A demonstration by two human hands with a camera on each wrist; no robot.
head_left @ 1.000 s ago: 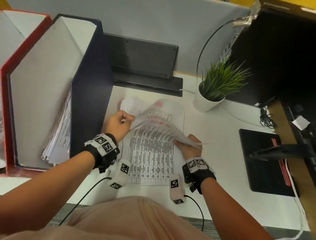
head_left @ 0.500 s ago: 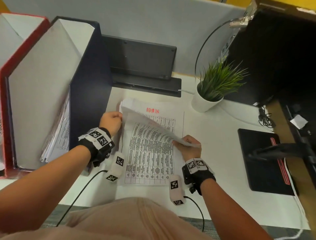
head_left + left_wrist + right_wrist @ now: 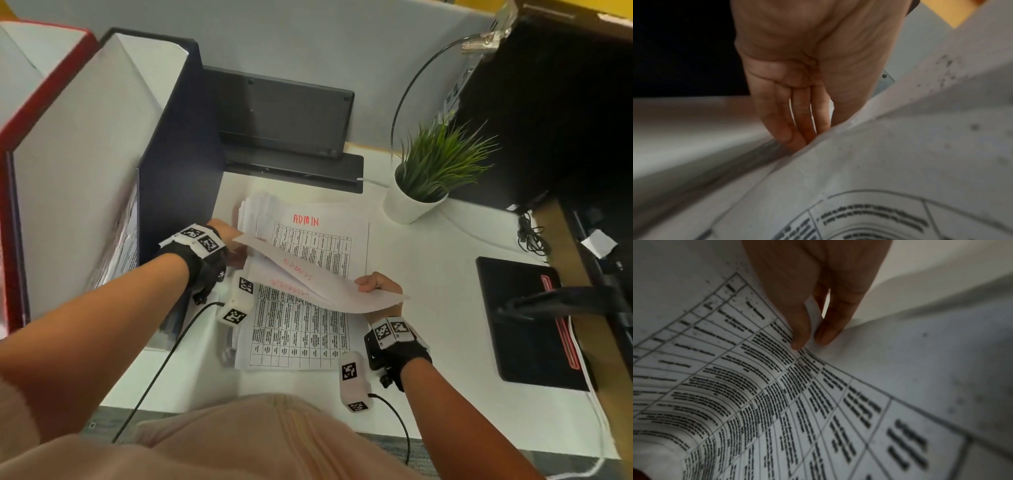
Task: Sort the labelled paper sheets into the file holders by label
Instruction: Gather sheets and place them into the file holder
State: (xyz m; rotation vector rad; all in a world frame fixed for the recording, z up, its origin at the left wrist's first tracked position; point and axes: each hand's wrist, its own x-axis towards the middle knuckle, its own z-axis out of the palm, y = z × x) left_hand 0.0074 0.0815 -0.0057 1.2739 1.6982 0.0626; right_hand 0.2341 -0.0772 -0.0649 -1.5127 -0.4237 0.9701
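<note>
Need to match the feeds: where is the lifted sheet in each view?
Head: lifted sheet at centre, above the ADMIN stack.
Left wrist: lower right, at the left hand fingertips.
Right wrist: left and centre, pinched by the right hand.
Shared landmark: its printed table.

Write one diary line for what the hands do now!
both hands: left hand and right hand hold lifted sheets | above: stack | top label: ADMIN
</note>
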